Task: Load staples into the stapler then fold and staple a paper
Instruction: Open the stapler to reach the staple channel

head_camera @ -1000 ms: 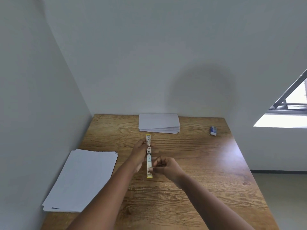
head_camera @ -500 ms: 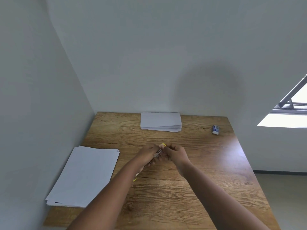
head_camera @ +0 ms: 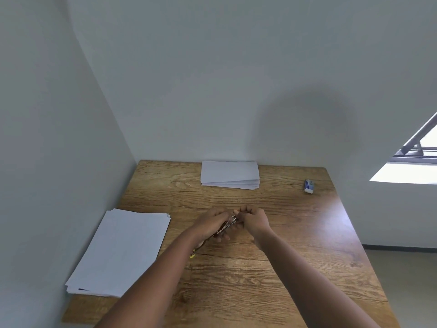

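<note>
Wooden counter (head_camera: 295,233), both hands meet at centre. Left hand (head_camera: 212,224) grip clamped on the stapler (head_camera: 225,227), yellow tail poking out near its wrist; right hand (head_camera: 254,220) grip pinched at the far tip (whether it holds staples, cannot tell). Flat paper stack (head_camera: 123,249) left, folded sheets (head_camera: 229,174) far, small blue box (head_camera: 309,186) far right. Risk: staple strip slips or jams if the pinch goes in crooked.
</note>
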